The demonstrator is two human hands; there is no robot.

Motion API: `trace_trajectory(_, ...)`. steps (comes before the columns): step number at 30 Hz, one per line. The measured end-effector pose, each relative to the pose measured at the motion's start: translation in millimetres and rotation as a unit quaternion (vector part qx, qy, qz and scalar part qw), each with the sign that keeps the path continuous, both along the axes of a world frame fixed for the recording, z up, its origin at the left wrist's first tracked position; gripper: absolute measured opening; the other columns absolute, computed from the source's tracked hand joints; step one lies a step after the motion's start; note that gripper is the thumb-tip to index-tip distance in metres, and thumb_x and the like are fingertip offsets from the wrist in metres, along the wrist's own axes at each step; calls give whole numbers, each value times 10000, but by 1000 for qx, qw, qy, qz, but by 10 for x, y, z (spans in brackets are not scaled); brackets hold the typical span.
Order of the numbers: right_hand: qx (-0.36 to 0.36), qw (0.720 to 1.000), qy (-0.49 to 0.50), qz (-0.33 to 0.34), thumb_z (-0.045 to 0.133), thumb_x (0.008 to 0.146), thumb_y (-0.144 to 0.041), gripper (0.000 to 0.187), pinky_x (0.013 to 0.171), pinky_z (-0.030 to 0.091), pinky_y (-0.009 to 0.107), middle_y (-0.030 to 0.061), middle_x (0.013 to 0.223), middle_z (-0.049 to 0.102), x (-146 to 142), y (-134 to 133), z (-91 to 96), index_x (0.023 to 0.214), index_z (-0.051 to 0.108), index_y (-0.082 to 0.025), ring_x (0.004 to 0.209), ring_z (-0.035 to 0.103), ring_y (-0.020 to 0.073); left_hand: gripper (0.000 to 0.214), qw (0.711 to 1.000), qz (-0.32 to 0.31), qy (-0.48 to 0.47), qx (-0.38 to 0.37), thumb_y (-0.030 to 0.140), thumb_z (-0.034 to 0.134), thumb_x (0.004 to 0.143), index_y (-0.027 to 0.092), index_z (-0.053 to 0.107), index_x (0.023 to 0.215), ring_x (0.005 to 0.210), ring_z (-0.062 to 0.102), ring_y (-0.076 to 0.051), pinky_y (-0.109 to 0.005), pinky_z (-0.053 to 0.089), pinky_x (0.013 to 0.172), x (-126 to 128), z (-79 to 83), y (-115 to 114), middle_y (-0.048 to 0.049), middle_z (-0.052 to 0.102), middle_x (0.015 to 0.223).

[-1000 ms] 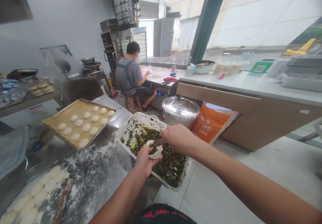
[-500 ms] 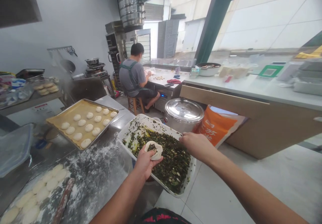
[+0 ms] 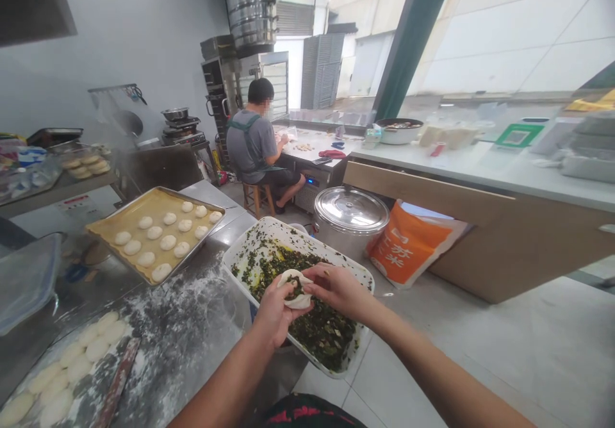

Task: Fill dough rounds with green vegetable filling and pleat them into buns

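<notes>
My left hand cups a round dough wrapper, its thumb at the opening. Dark green chopped filling shows inside the wrapper. The fingers of my right hand are closed on the wrapper's right edge. Both hands are above a white tub of chopped green filling. A thin, pale, shiny tip pokes out beside my right wrist; what it belongs to is hidden.
Left of the tub, a baking tray bears several dough balls. Flattened dough rounds and a rolling pin lie on the floury steel table. Beyond are a lidded steel pot, an orange sack and a seated person.
My right hand has moved left from the filling at the tub's right side to the dough wrapper, and its fingers now touch the rim. My left hand still holds the wrapper.
</notes>
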State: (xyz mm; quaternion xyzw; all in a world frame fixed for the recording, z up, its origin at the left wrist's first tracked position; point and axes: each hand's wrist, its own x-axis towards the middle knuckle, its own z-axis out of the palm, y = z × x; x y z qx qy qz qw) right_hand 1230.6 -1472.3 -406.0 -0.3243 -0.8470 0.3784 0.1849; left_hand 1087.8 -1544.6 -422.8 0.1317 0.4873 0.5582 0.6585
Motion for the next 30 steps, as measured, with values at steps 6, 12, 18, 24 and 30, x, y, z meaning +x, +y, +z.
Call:
trace_trajectory(6, 67, 998, 1, 10, 423, 812, -237, 177, 612, 355, 207, 24, 739, 541, -103, -96, 18, 729, 559, -161, 678, 498, 114, 265, 991, -43, 125, -9, 166, 497, 682, 183, 531, 944, 715, 534, -155, -335, 496, 617, -10, -20, 2, -54, 557, 876)
trace_trajectory(12, -24, 1000, -7, -12, 498, 748, -213, 208, 573, 353, 206, -10, 706, 572, -126, -55, 3, 952, 525, -178, 621, 506, 112, 250, 981, -80, 179, 7, 185, 499, 653, 178, 561, 895, 667, 506, -141, -283, 482, 555, -40, -18, 7, -41, 558, 781)
trace_trajectory(18, 55, 997, -40, 18, 478, 757, -202, 92, 601, 338, 201, 6, 738, 577, -138, -59, 37, 745, 565, -176, 675, 510, 117, 282, 971, -138, 193, -12, 140, 474, 619, 183, 577, 879, 612, 493, -138, -289, 472, 525, -42, -60, 14, -33, 556, 721)
trace_trajectory(24, 12, 998, -47, 32, 511, 730, -210, 139, 564, 335, 197, -10, 688, 588, -165, 9, 65, 851, 578, -190, 627, 510, 116, 391, 970, -156, 184, -39, 97, 496, 582, 193, 534, 959, 668, 515, -168, -348, 485, 551, -110, 59, 92, -54, 556, 832)
trace_trajectory(30, -17, 996, 18, -83, 374, 831, -298, 218, 533, 346, 201, -1, 633, 567, -168, -13, -24, 754, 525, -162, 561, 500, 108, 434, 999, -44, 21, -1, 118, 478, 647, 211, 447, 1070, 774, 533, -153, -342, 477, 685, -118, 92, 118, -65, 520, 967)
